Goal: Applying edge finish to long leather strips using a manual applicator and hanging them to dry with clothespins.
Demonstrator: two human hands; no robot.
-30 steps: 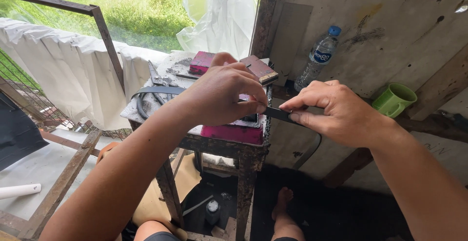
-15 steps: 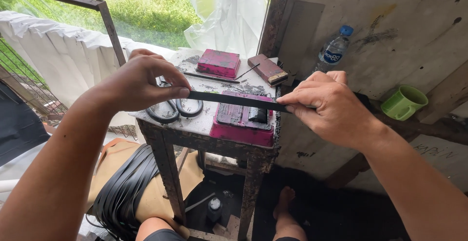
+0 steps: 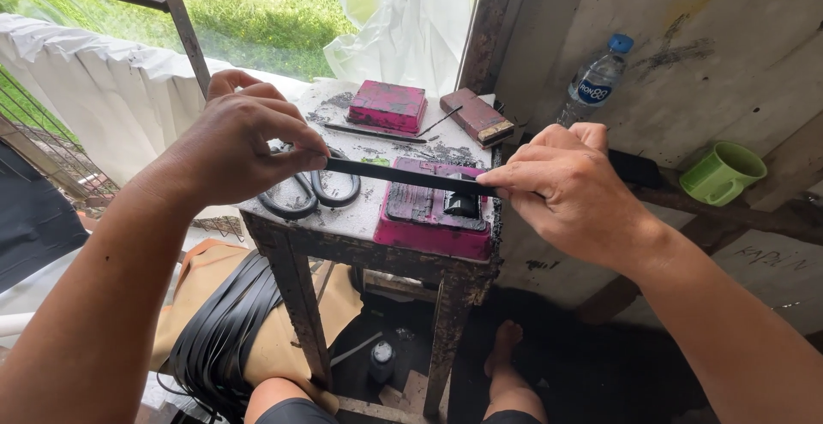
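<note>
Rusty table [image 3: 291,227] stood near; left hand [image 3: 236,145] and right hand [image 3: 570,192] each pinched a taut strip [image 3: 399,175], which might slip from either grip.

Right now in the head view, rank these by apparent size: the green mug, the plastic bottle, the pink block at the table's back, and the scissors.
1. Pink block, largest.
2. Scissors, though the left hand hides part.
3. Green mug and plastic bottle look alike; both sit farther back, so I won't rank them.
</note>
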